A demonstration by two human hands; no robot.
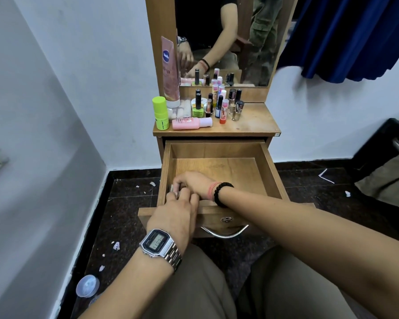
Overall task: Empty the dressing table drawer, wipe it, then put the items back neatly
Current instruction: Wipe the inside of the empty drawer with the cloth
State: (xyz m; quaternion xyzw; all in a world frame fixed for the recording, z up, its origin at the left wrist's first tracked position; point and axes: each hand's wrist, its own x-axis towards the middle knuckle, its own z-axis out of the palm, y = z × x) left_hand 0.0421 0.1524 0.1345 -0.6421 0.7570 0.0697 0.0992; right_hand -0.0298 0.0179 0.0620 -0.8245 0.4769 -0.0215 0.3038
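Both the left hand (179,204) and right hand (191,181) curl around small, perhaps metallic items at the drawer (272,171)'s front-left corner, gathering the last contents for wiping.

So I'm looking down at a dark speckled floor (129,212) with little scraps of paper (116,245) scattered along the left side, plus a clear plastic lid (87,285) lying near the white wall (62,111). Up top right there's a blue curtain (355,38) hanging. On the far right I can see something black (382,146) with a khaki cloth (392,180) below it, can't tell what.
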